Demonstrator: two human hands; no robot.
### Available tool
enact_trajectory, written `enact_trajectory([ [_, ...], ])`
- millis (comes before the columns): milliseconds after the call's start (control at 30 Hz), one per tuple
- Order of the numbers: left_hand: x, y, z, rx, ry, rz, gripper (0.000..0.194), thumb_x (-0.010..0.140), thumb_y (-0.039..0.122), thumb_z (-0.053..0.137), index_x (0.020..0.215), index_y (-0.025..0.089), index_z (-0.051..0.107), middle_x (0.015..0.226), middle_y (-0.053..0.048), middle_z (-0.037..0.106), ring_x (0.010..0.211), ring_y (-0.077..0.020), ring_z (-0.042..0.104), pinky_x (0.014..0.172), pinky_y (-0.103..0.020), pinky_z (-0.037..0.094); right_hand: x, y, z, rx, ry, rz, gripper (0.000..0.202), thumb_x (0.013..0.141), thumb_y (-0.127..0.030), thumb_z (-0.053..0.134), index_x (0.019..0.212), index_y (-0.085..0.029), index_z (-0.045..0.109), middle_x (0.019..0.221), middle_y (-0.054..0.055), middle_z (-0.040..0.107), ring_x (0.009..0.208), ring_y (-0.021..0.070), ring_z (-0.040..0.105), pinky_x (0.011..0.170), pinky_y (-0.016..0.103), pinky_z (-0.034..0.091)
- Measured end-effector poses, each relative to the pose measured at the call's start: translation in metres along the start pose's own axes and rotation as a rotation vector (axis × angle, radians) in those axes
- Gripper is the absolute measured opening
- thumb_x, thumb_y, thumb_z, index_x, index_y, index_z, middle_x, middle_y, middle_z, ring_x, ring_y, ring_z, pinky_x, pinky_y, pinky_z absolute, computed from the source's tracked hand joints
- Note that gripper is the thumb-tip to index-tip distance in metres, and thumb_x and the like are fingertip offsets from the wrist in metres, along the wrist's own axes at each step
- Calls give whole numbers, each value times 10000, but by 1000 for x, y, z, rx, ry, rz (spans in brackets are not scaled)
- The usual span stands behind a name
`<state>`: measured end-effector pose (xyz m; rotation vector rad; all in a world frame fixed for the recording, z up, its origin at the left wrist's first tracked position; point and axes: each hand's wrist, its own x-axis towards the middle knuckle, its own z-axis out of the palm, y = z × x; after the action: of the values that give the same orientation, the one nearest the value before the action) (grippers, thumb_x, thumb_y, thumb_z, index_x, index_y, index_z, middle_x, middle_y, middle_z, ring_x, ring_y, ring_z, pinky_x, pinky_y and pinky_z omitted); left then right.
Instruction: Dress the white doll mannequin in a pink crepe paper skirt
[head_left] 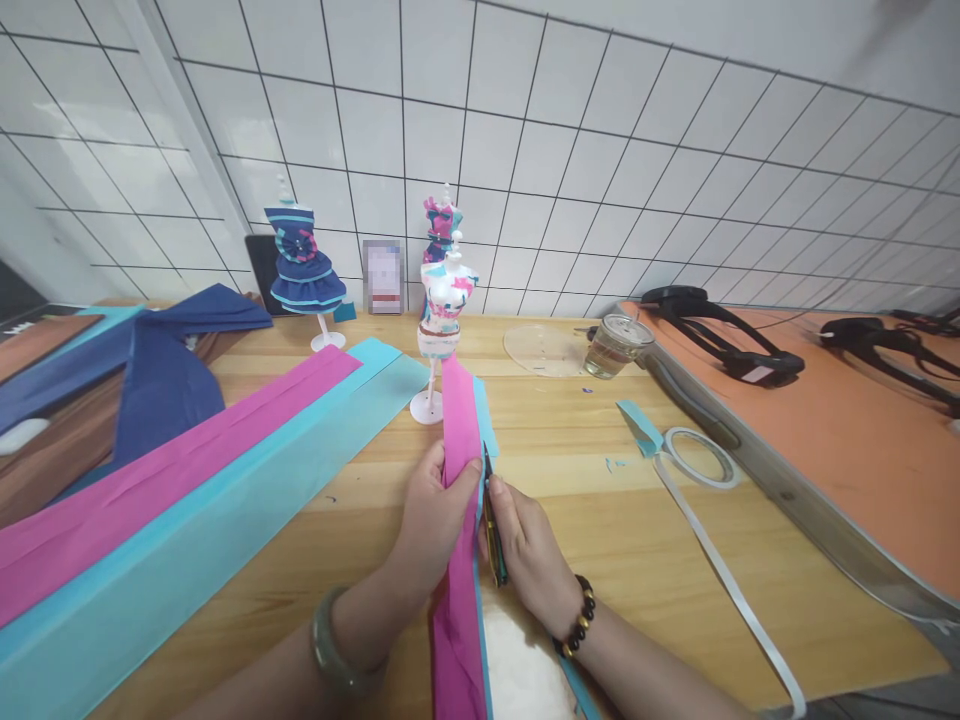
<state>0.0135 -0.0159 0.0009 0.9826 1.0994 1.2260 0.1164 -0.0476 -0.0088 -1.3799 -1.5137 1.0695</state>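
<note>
My left hand (439, 510) grips a long magenta strip (459, 410) layered with light blue material, its thumb pressed on the strip's right edge. Close beside it, my right hand (529, 545) is closed round a slim dark tool, which looks like small scissors (491, 540), its tip at the light blue edge (486, 415). The strip runs from the small white mannequin (442, 310) down to the bottom of the view. Wide magenta (225, 430) and light blue (247, 490) strips lie to the left.
A dressed mannequin (304, 265) stands at the back left, near navy cloth (169, 390). A glass (617, 345), a clear disc (544, 350) and a white tape roll (701, 458) with its tail unrolled are to the right. Black headsets (727, 340) rest on the orange surface (847, 470).
</note>
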Motion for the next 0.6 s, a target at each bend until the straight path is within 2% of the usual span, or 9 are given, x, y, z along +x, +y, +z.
enact_trajectory([
  [600, 0, -1, 0, 37, 9, 17, 187, 743, 289, 587, 898, 185, 588, 794, -7, 617, 737, -146, 563, 693, -251, 459, 1, -3, 0, 7, 13, -9, 473, 948, -450, 215, 586, -208, 397, 486, -32, 451, 462, 111, 454, 515, 227, 360],
])
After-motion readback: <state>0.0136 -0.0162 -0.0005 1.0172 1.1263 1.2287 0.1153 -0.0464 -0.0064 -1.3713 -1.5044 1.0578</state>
